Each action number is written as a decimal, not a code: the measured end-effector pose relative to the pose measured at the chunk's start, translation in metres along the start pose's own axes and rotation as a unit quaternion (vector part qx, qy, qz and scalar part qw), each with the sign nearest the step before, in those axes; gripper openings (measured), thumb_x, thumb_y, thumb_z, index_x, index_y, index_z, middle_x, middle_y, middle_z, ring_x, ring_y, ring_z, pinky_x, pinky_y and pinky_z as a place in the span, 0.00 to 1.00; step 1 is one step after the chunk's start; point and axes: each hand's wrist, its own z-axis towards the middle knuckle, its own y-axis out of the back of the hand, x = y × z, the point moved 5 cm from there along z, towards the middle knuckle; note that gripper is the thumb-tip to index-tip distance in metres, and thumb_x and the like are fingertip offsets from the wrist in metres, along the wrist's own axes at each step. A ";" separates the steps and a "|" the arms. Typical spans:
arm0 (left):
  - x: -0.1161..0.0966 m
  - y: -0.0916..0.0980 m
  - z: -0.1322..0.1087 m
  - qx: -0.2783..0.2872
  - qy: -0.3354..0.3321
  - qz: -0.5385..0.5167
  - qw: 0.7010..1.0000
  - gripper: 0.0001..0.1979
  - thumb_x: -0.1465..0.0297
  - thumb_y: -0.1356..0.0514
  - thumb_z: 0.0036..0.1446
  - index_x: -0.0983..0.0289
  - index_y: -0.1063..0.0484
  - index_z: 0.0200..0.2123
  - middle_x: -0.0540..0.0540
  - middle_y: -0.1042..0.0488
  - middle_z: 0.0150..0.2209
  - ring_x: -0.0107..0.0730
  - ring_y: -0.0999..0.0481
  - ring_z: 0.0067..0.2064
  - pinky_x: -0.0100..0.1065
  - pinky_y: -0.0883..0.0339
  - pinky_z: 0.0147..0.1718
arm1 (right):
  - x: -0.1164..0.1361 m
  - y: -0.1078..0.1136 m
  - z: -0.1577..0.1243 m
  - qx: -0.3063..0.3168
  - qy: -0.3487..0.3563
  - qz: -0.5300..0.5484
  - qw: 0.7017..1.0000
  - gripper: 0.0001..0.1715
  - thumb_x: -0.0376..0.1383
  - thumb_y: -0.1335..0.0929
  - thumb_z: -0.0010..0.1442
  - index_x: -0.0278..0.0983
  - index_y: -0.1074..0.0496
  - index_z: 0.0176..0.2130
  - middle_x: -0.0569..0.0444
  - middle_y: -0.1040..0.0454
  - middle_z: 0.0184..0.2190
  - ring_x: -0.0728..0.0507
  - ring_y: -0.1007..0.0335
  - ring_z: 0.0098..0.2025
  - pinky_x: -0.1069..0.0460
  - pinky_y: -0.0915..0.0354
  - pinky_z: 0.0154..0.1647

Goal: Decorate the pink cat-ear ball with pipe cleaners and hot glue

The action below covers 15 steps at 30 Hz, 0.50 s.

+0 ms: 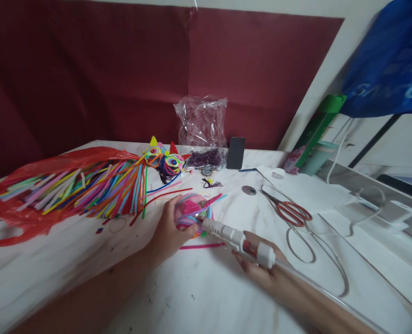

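- The left hand point(171, 227) grasps a multicoloured pipe-cleaner ball point(191, 206) over the worktop point(181, 287), right of the loose pipe cleaners point(87, 192).
- The right hand point(261, 274) grips a white glue gun point(226, 234), nozzle at the ball.

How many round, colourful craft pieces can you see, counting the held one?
3: a pink-and-blue one in the left hand; a yellow-eared one and a red-eared one, side by side farther back. More could be hidden behind those.
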 end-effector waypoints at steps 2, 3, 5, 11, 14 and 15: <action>-0.003 0.000 0.000 0.003 0.005 0.001 1.000 0.38 0.68 0.30 0.39 0.56 0.37 0.55 0.61 0.32 0.56 0.54 0.29 0.54 0.54 0.34 0.55 | 0.000 0.000 0.000 0.005 -0.008 0.001 1.000 0.13 0.41 0.36 0.59 0.40 0.42 0.27 0.60 0.44 0.23 0.49 0.48 0.24 0.54 0.46 0.23; -0.004 0.000 0.000 0.000 0.008 0.006 1.000 0.38 0.69 0.30 0.38 0.56 0.37 0.55 0.62 0.32 0.56 0.54 0.29 0.54 0.54 0.35 0.55 | 0.000 0.000 -0.001 0.008 -0.013 0.003 1.000 0.13 0.42 0.36 0.59 0.40 0.42 0.27 0.60 0.44 0.23 0.49 0.48 0.24 0.54 0.46 0.23; -0.005 0.002 0.001 -0.008 0.018 0.020 1.000 0.37 0.69 0.31 0.39 0.57 0.37 0.55 0.62 0.32 0.55 0.54 0.29 0.55 0.55 0.37 0.56 | 0.001 0.000 0.000 0.010 -0.018 0.003 1.000 0.14 0.42 0.36 0.60 0.40 0.42 0.27 0.60 0.43 0.23 0.49 0.48 0.24 0.54 0.47 0.23; -0.004 0.004 0.001 -0.021 0.025 0.009 0.999 0.36 0.71 0.31 0.40 0.58 0.36 0.55 0.60 0.30 0.53 0.51 0.29 0.54 0.53 0.35 0.55 | 0.002 0.001 0.002 0.006 0.000 0.002 1.000 0.15 0.43 0.37 0.62 0.39 0.41 0.27 0.60 0.41 0.22 0.49 0.47 0.23 0.54 0.47 0.22; -0.003 0.003 0.000 -0.027 0.016 0.008 0.999 0.36 0.73 0.30 0.39 0.57 0.35 0.54 0.60 0.30 0.55 0.52 0.29 0.55 0.54 0.37 0.56 | 0.001 0.000 0.001 0.009 0.005 0.004 1.000 0.14 0.42 0.37 0.61 0.39 0.40 0.27 0.60 0.41 0.22 0.49 0.47 0.24 0.53 0.46 0.22; -0.003 0.003 0.000 -0.026 0.014 0.008 1.000 0.36 0.73 0.30 0.39 0.56 0.35 0.54 0.60 0.31 0.55 0.53 0.30 0.55 0.54 0.37 0.56 | 0.001 0.001 0.001 0.007 0.009 0.001 1.000 0.13 0.42 0.37 0.61 0.39 0.40 0.27 0.60 0.41 0.23 0.49 0.47 0.24 0.53 0.46 0.22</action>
